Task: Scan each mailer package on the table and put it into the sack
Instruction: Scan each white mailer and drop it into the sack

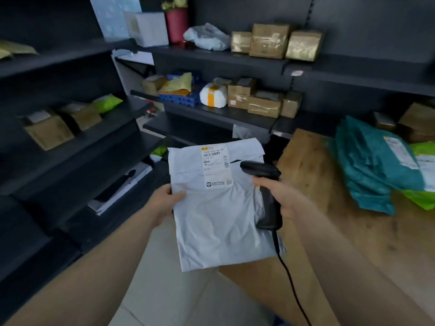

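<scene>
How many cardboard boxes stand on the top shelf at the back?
3: a small box at left, the tallest box in the middle, another box at right. More may hide behind them.

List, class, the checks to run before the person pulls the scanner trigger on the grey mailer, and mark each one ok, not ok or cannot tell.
1. Grey mailer held by left hand: ok.
2. Scanner gripped in right hand: ok.
3. Shipping label facing up, uncovered: ok.
4. Scanner head aimed at the label's barcode: cannot tell.
5. Sack ready to receive it: cannot tell, none in view.
6. More mailers waiting on the table: ok, teal mailers lie there.
</scene>
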A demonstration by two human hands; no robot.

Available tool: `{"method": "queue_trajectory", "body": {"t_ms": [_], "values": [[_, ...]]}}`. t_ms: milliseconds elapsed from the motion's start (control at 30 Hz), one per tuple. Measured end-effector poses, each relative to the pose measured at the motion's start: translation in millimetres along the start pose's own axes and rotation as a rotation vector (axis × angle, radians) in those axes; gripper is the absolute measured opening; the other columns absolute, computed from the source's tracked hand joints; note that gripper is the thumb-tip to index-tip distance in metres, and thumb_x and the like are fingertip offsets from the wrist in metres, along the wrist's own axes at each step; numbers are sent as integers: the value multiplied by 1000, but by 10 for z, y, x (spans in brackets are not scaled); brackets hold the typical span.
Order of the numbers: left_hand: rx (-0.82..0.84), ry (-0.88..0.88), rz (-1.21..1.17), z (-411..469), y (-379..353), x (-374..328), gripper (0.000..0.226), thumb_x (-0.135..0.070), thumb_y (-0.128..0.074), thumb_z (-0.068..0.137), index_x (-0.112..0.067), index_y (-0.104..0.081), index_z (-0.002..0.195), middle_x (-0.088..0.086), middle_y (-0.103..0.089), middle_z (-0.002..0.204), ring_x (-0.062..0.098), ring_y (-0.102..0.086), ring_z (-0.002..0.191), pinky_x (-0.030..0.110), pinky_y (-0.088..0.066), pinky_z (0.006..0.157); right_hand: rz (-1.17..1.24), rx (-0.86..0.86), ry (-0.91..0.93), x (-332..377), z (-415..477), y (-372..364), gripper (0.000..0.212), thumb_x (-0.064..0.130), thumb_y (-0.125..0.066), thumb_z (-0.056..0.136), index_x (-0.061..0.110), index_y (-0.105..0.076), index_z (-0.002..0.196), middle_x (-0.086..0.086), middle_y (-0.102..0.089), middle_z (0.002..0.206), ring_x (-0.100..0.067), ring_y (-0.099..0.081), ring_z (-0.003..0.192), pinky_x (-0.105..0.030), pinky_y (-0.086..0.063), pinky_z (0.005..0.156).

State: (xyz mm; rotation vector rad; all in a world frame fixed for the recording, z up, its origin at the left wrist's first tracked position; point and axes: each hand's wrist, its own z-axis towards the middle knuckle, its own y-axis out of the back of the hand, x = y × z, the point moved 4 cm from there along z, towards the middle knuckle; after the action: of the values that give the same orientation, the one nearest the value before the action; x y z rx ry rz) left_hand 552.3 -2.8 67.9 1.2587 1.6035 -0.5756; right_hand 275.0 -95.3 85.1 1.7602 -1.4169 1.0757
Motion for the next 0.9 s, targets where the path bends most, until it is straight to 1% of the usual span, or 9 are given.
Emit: {"method": "queue_trajectory", "body": {"t_ms": [100,300,433,600,667,733,800,833,900], "values": [[23,5,51,469,556,-25,21,-9,-61,92,-14,-61,112,4,-68,112,26,-68,98,43,-57,79,48,-22,11,116,316,-564,22,31,-80,79,13,-68,85,-3,-64,76,-21,-59,73,-30,-45,69],[-2,3,110,1362,1054,-96,10,-9,-66,87,-18,-66,90,8,-71,103,28,-69,92,44,-58,81,84,-95,-42,198,904,-1179,35,30,-80,80,7,-71,105,-4,-69,84,-23,-63,82,-32,-47,76],[24,21,104,2045,951,-144,10,-6,-66,87,-10,-67,96,9,-70,102,25,-68,93,35,-57,73,88,-124,-73,229,1448,-1292,37,30,-79,81,8,-70,109,-1,-65,82,-19,-60,77,-30,-45,66],[38,68,143,2953,750,-179,9,-3,-65,87,-11,-67,91,12,-69,101,29,-67,93,38,-56,77,114,-201,-151,202,2185,-1380,44,32,-78,82,6,-67,115,-8,-70,99,-23,-64,85,-31,-49,67],[52,84,165,3302,664,-197,8,-4,-65,87,-9,-66,94,12,-68,100,29,-66,91,35,-54,74,131,-235,-162,218,2447,-1397,42,30,-77,84,4,-66,115,-9,-70,96,-23,-65,81,-30,-48,65],[89,109,183,3622,550,-206,9,-5,-65,88,-9,-66,96,12,-68,100,29,-66,90,37,-54,77,159,-270,-173,237,2665,-1406,34,26,-74,86,3,-66,110,-7,-68,86,-21,-64,73,-29,-47,59],[143,136,200,3922,411,-172,7,-6,-62,89,-11,-66,87,10,-68,98,29,-66,92,42,-55,85,179,-309,-179,223,2860,-1396,27,23,-74,86,5,-66,104,-6,-68,82,-20,-65,70,-29,-49,58],[172,146,216,4049,331,-154,8,-6,-61,90,-11,-66,86,9,-69,97,29,-66,91,42,-56,84,188,-330,-178,208,2947,-1387,23,22,-75,86,6,-67,100,-6,-69,81,-20,-65,70,-28,-50,59],[227,156,274,4324,170,-104,10,-8,-59,91,-8,-67,97,9,-68,99,23,-65,82,33,-54,68,189,-383,-170,159,3126,-1359,12,19,-75,85,10,-67,88,-4,-67,79,-17,-63,68,-26,-48,58]]}}
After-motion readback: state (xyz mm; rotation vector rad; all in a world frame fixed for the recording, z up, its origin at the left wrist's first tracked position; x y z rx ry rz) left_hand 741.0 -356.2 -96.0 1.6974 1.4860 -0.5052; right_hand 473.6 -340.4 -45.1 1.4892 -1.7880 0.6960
